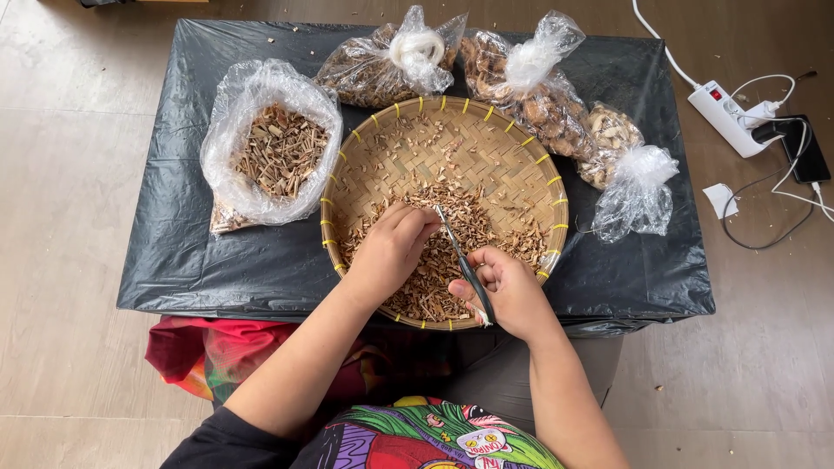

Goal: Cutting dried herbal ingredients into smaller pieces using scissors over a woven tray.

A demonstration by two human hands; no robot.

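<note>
Scissors (463,265) with dark handles sit in the right hand (511,291), whose fingers are curled closed through and around the handles; the thin blades point up and away, their tips reaching the fingertips of the left hand (391,250). The left hand is bunched narrow, fingers and thumb pinched together over the heap, apparently on a small piece, though what it pinches is too small to make out. Both hands hover over the near half of a round woven bamboo tray (521,152) with yellow ties along its rim.

The tray holds a mound of chopped brown dried bits (473,226), thickest near the hands and scattered thinly toward the far rim. It rests on a low table covered with black plastic sheeting (174,252).

To the left of the tray stands an open clear plastic bag of dried stick pieces (278,152), touching the tray's rim. Behind the tray lie two knotted clear bags of brown dried material, one at the far left (373,65) and one at the far right (530,91). A smaller knotted bag of paler slices (621,161) lies to the right of the tray.

On the tiled floor to the right are a white power strip (725,117), white cables and a dark phone (808,156). A colourful cloth (208,352) lies beneath the table's near edge.
</note>
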